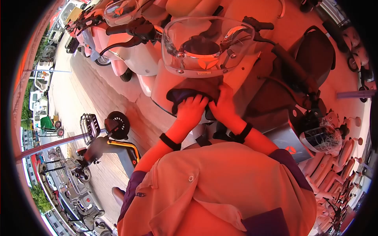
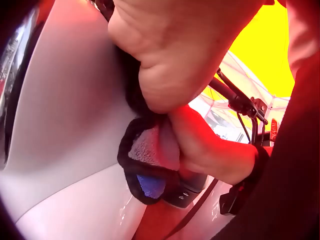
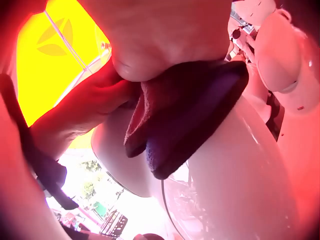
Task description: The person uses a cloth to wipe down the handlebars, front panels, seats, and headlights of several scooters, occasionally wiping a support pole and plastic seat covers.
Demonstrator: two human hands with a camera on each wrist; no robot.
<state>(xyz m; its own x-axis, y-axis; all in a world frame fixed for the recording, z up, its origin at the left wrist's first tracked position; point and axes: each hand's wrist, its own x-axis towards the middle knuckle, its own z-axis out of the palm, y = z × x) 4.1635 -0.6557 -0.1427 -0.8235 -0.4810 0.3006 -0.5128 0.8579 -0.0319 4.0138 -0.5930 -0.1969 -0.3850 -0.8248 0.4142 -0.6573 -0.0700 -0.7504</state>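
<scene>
A dark cloth [image 1: 199, 87] with folded layers lies against the pale front body of a scooter, below its clear windshield [image 1: 206, 47]. My left hand [image 1: 190, 111] grips its lower edge, fingertips partly hidden in the folds. At its right side my right hand [image 1: 226, 107] pinches the cloth between thumb and fingers. In the left wrist view the cloth [image 2: 156, 145] shows a fuzzy greyish lining and a blue patch under my left hand [image 2: 170, 55]. The right wrist view shows the cloth [image 3: 185, 110] hanging in folds beneath my right hand [image 3: 160, 35].
Handlebars [image 1: 139, 31] with levers flank the windshield. A dark scooter [image 1: 271, 86] stands close on the right, with a plastic-wrapped round part [image 1: 321, 137] near it. A small scooter with a black wheel [image 1: 117, 125] stands at the left, by a metal pole [image 1: 59, 146].
</scene>
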